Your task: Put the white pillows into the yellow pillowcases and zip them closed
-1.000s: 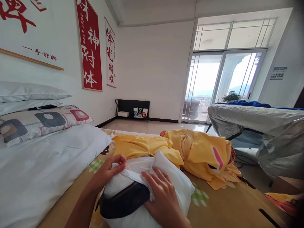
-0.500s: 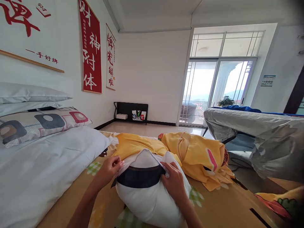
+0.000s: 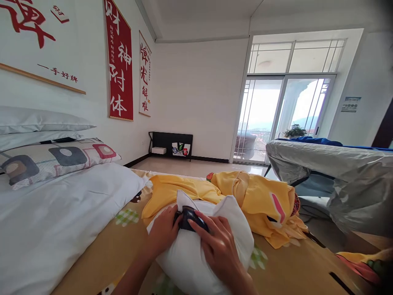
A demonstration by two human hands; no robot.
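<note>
A plump white pillow (image 3: 184, 260) sits in front of me on the brown patterned bed cover (image 3: 92, 256), two of its corners poking up. Around its upper part runs a dark, stretchy-looking band (image 3: 189, 220), now bunched narrow between my hands. My left hand (image 3: 164, 232) is closed on the band's left end, its fingertips partly hidden. From the right, my right hand (image 3: 219, 243) grips the band with its fingers laid over it, and its palm rests against the pillow. Behind the pillow lies yellow cloth (image 3: 184, 184).
A large white pillow (image 3: 76, 205) and a patterned pillow (image 3: 67, 157) lie on the left. A rolled yellow blanket (image 3: 258, 196) is at the right. Beyond the bed stand a plastic-covered table (image 3: 337, 159) and a low black rack (image 3: 166, 139) by the wall.
Both hands have moved inward from the pillow's raised white edges onto the dark band. The band, stretched wide before, is now gathered between them.
</note>
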